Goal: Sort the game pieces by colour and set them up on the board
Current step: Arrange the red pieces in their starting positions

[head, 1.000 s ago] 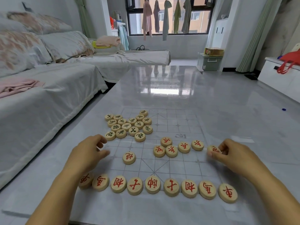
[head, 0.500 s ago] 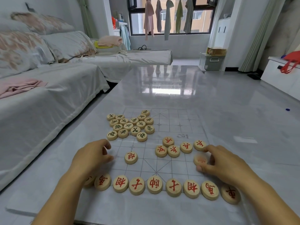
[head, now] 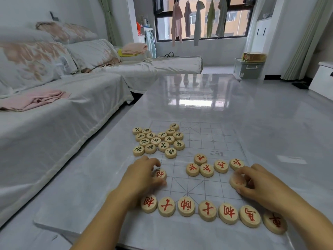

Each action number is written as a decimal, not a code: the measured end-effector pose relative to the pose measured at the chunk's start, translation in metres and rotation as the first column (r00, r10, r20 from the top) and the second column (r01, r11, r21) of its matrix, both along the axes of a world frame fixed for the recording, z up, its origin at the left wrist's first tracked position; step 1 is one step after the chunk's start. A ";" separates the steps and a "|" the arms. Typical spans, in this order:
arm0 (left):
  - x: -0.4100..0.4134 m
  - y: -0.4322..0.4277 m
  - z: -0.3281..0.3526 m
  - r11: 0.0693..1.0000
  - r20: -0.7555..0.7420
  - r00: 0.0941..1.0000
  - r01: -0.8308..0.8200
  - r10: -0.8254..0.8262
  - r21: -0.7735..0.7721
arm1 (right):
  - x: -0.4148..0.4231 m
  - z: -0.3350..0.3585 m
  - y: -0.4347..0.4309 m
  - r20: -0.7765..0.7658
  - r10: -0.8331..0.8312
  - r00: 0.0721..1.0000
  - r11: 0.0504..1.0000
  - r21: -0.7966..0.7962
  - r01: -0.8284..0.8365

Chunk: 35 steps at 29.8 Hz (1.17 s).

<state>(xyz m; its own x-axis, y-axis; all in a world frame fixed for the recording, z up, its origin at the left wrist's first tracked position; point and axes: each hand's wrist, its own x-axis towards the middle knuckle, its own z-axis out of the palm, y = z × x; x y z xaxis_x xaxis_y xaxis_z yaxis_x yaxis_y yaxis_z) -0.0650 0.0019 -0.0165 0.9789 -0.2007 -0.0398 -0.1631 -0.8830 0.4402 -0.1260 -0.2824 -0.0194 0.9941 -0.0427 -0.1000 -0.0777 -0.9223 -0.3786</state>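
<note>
Wooden discs marked in red are being set out on the clear board [head: 225, 141], and the move in hand turns on two of them. One red-marked disc [head: 237, 181] is pinched at its rim by the fingertips of the right hand [head: 261, 188], just below the loose group of five red discs [head: 212, 166] and above the near row [head: 207, 210]. Another red-marked disc [head: 160, 174] lies just right of the left hand [head: 142, 175], whose curled fingers are closed around its left edge; whether it is truly gripped or only touched cannot be told. Each disc is thus served by the nearer hand, and being round, neither has a long axis to mind. The green-marked pile [head: 158, 139] lies untouched beyond the left hand, partly off the grid, so the far side is judged not yet begun.
</note>
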 end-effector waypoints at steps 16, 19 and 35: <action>0.011 0.051 0.007 0.998 -0.010 0.999 -0.051 0.051 0.022 | -0.001 -0.001 -0.001 0.002 0.022 1.000 1.000 -0.017 -0.022; 0.012 0.043 0.003 0.999 -0.038 0.999 -0.013 0.015 0.049 | 0.000 0.000 0.000 -0.005 0.021 1.000 1.000 -0.021 -0.021; 0.013 0.047 0.000 0.997 -0.050 0.996 -0.075 0.074 -0.012 | 0.000 -0.001 -0.002 -0.004 0.025 1.000 0.999 -0.020 -0.025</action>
<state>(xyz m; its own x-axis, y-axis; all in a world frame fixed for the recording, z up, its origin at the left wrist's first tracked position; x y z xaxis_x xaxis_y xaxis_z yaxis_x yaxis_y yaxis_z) -0.0518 0.0485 -0.0166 0.9880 -0.1283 -0.0862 -0.0750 -0.8854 0.4588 -0.1257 -0.2844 -0.0207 0.9945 -0.0198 -0.1029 -0.0558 -0.9312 -0.3602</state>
